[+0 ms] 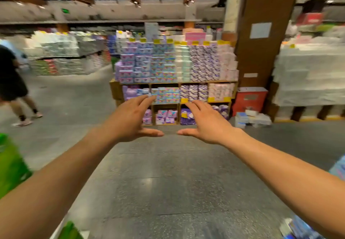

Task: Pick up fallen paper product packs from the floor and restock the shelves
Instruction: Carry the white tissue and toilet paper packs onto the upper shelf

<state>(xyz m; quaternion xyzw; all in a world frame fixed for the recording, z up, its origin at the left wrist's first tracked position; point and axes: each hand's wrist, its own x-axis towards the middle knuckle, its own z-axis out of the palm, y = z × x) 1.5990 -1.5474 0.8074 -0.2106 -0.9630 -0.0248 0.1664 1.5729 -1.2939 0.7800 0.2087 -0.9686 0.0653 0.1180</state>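
Fallen packs (252, 117): small pale heap w/ a few blue-white ones, on the floor far right of centre. They sit just beside the red box (250, 98) at the foot of the brown pillar (265, 52), right of the wooden shelf unit (114, 89). The unit is far centre, stacked w/ purple, blue, white & pink packs; the lower cubbies look only partly filled.

Both hands are held out in front, well short of all that. Left hand (130, 120) is spread, fingers straight, thumb out, holding nothing. Right hand (206, 123) is the same, mirrored; thumb tips near each other, not touching.

Judging by that: approach step, nothing picked up yet. Next move prob. calls for going fwd & right to the heap, bending low, then taking a pack. Too blurred to tell pack type or which cubby fits.

Elsewhere: a person (13, 78) walking at far left, smth green (11, 167) near left, blue packs (300, 227) at the near right edge.
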